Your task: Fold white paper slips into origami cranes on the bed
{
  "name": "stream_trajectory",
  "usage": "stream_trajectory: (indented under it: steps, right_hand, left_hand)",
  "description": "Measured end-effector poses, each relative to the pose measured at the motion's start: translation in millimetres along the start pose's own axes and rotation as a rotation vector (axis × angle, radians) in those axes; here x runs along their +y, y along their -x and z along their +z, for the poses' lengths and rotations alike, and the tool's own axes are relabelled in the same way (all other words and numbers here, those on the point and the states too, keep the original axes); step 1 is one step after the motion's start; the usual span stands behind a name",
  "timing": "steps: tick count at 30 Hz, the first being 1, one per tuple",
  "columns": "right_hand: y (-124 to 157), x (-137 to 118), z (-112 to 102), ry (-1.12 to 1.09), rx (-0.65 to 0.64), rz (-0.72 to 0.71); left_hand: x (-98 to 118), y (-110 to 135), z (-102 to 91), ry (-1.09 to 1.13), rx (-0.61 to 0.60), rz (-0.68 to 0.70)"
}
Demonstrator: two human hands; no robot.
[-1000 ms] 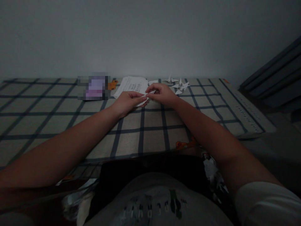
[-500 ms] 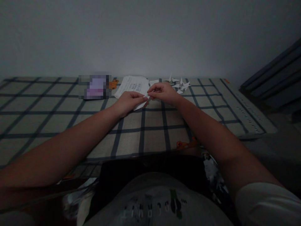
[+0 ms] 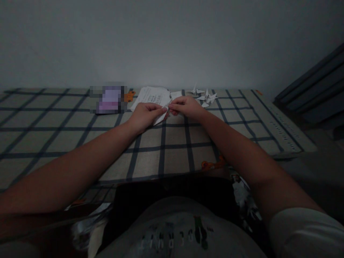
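A small folded piece of white paper [image 3: 159,119] is held above the checked tablecloth, between both hands. My left hand [image 3: 147,114] is closed on its left side, thumb on top. From the other side my right hand [image 3: 185,107] pinches the paper's upper tip between thumb and fingers. The fingers cover much of the paper, so its exact shape is partly hidden. Just behind my hands lies a stack of printed paper sheets [image 3: 153,95]. Folded paper cranes [image 3: 207,97] sit beyond my right hand.
The checked tablecloth [image 3: 174,161] covers the table, which stands against a pale wall [image 3: 172,43]. At the back left lies a purple, phone-like object [image 3: 110,100], partly pixelated. A small white paper piece [image 3: 176,94] rests by the stack. Grey folded fabric [image 3: 317,86] hangs at the right.
My right fingers have curled in closer to the paper, and the left hand has shifted up slightly. The paper is still held in both hands.
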State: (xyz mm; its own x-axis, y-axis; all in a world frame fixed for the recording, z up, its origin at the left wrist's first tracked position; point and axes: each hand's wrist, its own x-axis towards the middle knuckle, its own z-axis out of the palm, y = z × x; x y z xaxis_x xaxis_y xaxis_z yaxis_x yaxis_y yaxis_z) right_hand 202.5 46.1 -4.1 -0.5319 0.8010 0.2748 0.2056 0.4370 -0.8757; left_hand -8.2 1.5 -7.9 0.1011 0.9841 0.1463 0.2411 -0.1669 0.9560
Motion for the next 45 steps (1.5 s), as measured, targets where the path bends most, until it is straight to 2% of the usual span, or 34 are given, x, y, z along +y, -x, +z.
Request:
stream_trajectory:
  steps: [4, 9, 13, 17, 27, 34, 39, 45]
  right_hand:
    - [0.2, 1.8, 0.9, 0.008, -0.001, -0.022]
    - [-0.9, 2.0, 3.2, 0.009, 0.035, -0.053]
    - [-1.8, 1.7, 3.1, -0.015, 0.013, -0.08]
    - [-1.9, 2.3, 2.8, -0.044, -0.045, -0.063]
    - [0.7, 0.2, 2.1, -0.04, -0.017, -0.007]
    - [-0.5, 0.2, 3.2, -0.13, 0.01, 0.018]
    - [-0.8, -2.5, 6.1, -0.176, 0.026, 0.036]
    - [-0.9, -3.9, 6.4, -0.12, 0.072, -0.019]
  left_hand:
    - [4.6, 2.8, -0.3, -0.005, -0.024, -0.03]
    - [-0.1, 1.5, 1.8, 0.118, -0.062, -0.049]
    - [-0.3, 2.4, 3.9, 0.166, -0.086, -0.031]
    - [4.2, 4.4, 2.5, 0.126, -0.073, -0.016]
    - [-0.7, 2.3, -0.4, 0.0, -0.094, -0.001]
    - [2.5, 3.4, 0.1, -0.016, -0.1, 0.038]
    - [7.6, 4.4, 0.5, -0.018, -0.15, 0.029]
    - [4.9, 3.2, -0.2, 0.006, -0.209, 0.012]
